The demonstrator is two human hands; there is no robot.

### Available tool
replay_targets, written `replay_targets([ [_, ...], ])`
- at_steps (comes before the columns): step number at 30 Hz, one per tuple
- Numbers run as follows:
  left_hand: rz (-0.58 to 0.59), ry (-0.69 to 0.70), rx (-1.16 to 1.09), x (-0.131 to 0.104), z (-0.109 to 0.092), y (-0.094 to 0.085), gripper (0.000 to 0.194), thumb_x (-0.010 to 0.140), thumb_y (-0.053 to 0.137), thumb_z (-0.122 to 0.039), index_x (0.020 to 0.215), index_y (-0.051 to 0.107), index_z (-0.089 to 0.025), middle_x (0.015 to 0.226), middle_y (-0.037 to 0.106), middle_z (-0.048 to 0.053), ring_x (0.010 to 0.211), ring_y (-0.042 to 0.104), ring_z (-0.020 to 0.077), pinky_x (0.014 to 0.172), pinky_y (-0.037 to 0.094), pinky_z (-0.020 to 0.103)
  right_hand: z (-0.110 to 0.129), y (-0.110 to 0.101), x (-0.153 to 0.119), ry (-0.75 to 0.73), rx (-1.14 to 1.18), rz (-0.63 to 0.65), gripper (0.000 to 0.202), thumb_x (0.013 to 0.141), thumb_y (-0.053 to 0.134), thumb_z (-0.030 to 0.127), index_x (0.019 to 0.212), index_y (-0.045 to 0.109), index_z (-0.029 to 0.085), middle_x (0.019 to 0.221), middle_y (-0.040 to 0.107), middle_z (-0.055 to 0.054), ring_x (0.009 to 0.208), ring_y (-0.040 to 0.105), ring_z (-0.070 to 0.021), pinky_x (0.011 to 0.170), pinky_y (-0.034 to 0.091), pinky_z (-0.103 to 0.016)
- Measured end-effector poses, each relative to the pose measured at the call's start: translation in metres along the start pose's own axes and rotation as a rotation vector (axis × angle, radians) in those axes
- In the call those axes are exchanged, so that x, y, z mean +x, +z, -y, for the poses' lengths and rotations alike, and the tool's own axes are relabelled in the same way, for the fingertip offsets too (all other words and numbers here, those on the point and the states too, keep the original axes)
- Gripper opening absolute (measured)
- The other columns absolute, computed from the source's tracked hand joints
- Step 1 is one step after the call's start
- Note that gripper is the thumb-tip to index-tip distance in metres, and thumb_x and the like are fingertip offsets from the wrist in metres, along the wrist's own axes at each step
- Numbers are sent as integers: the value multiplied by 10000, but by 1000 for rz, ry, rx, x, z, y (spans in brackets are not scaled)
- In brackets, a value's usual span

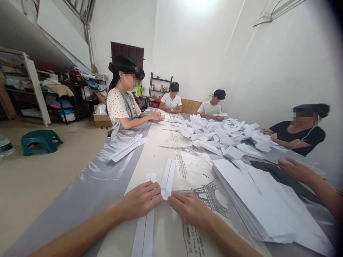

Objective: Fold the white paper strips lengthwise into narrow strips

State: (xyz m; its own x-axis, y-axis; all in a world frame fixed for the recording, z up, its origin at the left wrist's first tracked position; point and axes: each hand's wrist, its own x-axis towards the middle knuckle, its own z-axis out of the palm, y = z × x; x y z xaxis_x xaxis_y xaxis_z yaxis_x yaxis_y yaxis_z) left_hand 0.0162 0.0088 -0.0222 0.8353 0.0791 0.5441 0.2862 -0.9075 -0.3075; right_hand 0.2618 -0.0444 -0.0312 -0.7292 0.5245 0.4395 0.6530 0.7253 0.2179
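My left hand (142,200) lies over a long folded white paper strip (143,232) on the printed tablecloth (118,214), its fingers curled together at the strip's upper part. Just right of it, my right hand (189,208) has its fingertips at the lower end of a second folded strip (168,178), which slants away from me. The left fingertips also come close to that end. Both strips show a lengthwise line down the middle. What lies under the left fingers is hidden.
A stack of white sheets (257,200) lies at the right, with another person's hand (297,169) beyond it. Folded papers (217,132) form a large pile farther back. More strips (130,146) lie at the left edge. Several people sit or stand around the table.
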Motion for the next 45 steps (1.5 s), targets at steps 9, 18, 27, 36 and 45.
replay_targets([
  [9,22,20,-22,2,-5,5,219,937,476,-20,798,529,-182,805,567,46,766,537,204,670,434,337,3,-7,8,-52,55,17,262,1017,433,120,790,553,174,687,573,24,561,509,-106,505,312,-246],
  [18,-35,22,45,2,1,4,191,1019,512,-134,832,530,-171,794,573,31,755,530,189,668,418,323,4,-9,8,-37,-92,-46,290,993,410,36,758,491,186,726,509,21,523,402,-100,456,208,-272],
  [27,22,130,7,-8,4,6,184,1012,506,-84,847,555,-151,774,583,25,729,522,180,609,364,321,4,-11,5,-6,34,-43,241,1003,495,156,768,539,185,741,550,19,543,429,-106,464,199,-283],
  [36,-2,108,12,-3,4,5,239,1027,540,-170,789,525,-166,710,550,5,672,487,170,583,323,324,7,-5,6,-56,-38,-102,328,976,455,49,680,487,188,679,502,22,510,352,-110,462,171,-292],
  [45,60,81,-1,-10,3,12,198,995,468,-51,847,553,-152,728,585,22,682,514,176,566,322,323,7,-12,6,89,39,18,223,1020,540,257,815,578,177,806,604,5,562,464,-99,477,228,-263],
])
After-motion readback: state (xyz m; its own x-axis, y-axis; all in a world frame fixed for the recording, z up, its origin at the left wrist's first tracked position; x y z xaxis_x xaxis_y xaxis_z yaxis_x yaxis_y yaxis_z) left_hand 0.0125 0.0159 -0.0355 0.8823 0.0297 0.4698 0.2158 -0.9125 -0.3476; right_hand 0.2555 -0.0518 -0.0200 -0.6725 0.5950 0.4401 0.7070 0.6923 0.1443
